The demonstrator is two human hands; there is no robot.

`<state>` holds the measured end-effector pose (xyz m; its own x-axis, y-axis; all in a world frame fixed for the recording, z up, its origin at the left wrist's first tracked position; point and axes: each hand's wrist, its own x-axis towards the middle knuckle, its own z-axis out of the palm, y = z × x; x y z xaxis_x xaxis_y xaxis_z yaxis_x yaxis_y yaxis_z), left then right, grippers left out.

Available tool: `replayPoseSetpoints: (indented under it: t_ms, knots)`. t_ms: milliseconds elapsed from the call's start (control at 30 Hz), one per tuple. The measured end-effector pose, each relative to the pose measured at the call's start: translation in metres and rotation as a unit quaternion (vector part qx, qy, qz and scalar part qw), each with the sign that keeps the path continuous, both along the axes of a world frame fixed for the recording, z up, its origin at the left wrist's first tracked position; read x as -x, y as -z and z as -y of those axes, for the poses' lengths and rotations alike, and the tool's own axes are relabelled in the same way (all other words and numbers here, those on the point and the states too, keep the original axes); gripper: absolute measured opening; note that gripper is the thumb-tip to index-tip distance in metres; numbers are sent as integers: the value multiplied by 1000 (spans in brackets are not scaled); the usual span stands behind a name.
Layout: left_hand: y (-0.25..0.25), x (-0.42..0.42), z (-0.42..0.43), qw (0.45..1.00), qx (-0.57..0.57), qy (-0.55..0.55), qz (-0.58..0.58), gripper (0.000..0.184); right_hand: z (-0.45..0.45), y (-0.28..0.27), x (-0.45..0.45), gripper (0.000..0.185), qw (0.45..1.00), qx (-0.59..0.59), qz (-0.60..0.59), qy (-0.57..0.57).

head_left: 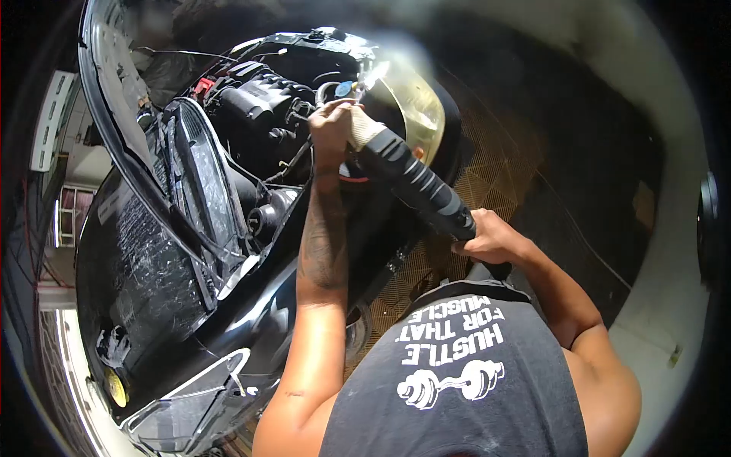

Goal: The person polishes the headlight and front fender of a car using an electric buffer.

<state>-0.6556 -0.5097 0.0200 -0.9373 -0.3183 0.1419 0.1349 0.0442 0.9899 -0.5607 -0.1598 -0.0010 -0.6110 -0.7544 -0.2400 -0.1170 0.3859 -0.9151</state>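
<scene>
A long black power tool, which looks like a polisher, lies slantwise over the front corner of a black car. My right hand is closed around its rear end. Up at its tan front end, the fingers of my left hand are bent and closed against the tool. Under the tool's head shows a thin orange-red edge; the rest of that part is hidden. Just beyond the front end sits a yellowed headlight, with a bright glare at its upper left. A blue cap is close above my left hand.
The raised hood stands over the engine bay at the left. A glossy black fender runs beside my left arm. Brown patterned floor tiles lie right of the car, and a thin cable crosses the dark floor.
</scene>
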Motion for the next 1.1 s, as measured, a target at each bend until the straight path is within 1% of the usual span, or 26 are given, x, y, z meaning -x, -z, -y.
replayPoseSetpoints:
  t_ms: [33, 67, 133, 167, 267, 300, 333, 400, 433, 533, 567, 600, 667, 733, 767, 800, 867, 900, 933, 1000, 1033, 1067, 1100]
  knots:
    - [-11, -17, 0, 1000, -31, -1, -3, 23, 3, -8, -13, 28, 998, -40, 49, 7]
    - [-12, -29, 5, 1000, -26, -1, -10, 23, 5, -3, -27, 28, 998, -40, 51, 11]
    - [-22, -59, 10, 999, -48, 1, -21, 23, 13, 4, -53, 31, 999, 37, -31, 5]
    - [-21, -71, 17, 999, -36, 4, -32, 23, 15, 1, -63, 32, 1000, -9, -23, -5]
    - [-33, -114, 26, 997, -68, -5, -35, 23, 22, -15, -91, 32, 1000, -4, -5, -26]
    - [-37, -127, 28, 998, -61, -26, -22, 23, 23, -17, -99, 31, 999, -36, 10, -28]
    - [-38, -139, 31, 996, -76, -35, -32, 25, 25, -18, -105, 31, 999, -36, 11, -27]
    - [-41, -161, 42, 996, -69, -18, -49, 25, 29, -20, -118, 29, 999, -12, 15, -39]
    - [-42, -169, 48, 999, -12, -37, -35, 34, 30, -25, -120, 26, 998, -14, 31, -50]
    - [-45, -178, 50, 998, -25, -37, -48, 37, 31, -26, -119, 23, 998, 3, 25, -54]
    - [-46, -179, 49, 998, 4, -33, -62, 39, 31, -22, -116, 21, 998, -46, 21, -49]
    - [-47, -176, 43, 996, -20, -39, -81, 30, 31, -14, -111, 20, 998, -29, 18, -47]
    - [-44, -162, 46, 987, 106, -47, -110, 28, 29, -7, -98, 20, 999, 2, 3, -46]
    - [-38, -145, 44, 981, 145, -42, -120, 26, 28, -26, -83, 20, 999, -8, 32, -42]
    - [-37, -136, 41, 983, 129, -52, -122, 26, 26, -19, -73, 20, 999, -3, 30, -39]
    - [-36, -123, 41, 994, 32, -49, -96, 27, 25, -23, -64, 20, 999, -6, 27, -42]
    - [-30, -100, 36, 990, 64, -65, -107, 26, 23, -35, -42, 22, 995, -67, 69, -36]
    - [-27, -85, 29, 991, -8, -83, -100, 22, 21, -33, -31, 21, 997, -52, 36, -38]
    - [-27, -75, 26, 990, 26, -80, -111, 22, 20, -30, -20, 21, 997, -52, 32, -37]
    - [-20, -47, 23, 992, -15, -86, -89, 22, 17, -24, 5, 22, 995, -53, 89, -15]
    - [-14, -30, 20, 991, -24, -98, -86, 22, 14, -21, 19, 22, 995, -52, 85, -12]
    - [-9, -14, 19, 992, -33, -84, -86, 22, 12, -18, 33, 19, 996, -55, 60, -21]
    - [8, 6, 25, 981, 85, -81, -156, 22, 9, -16, 47, 17, 997, -57, 35, -30]
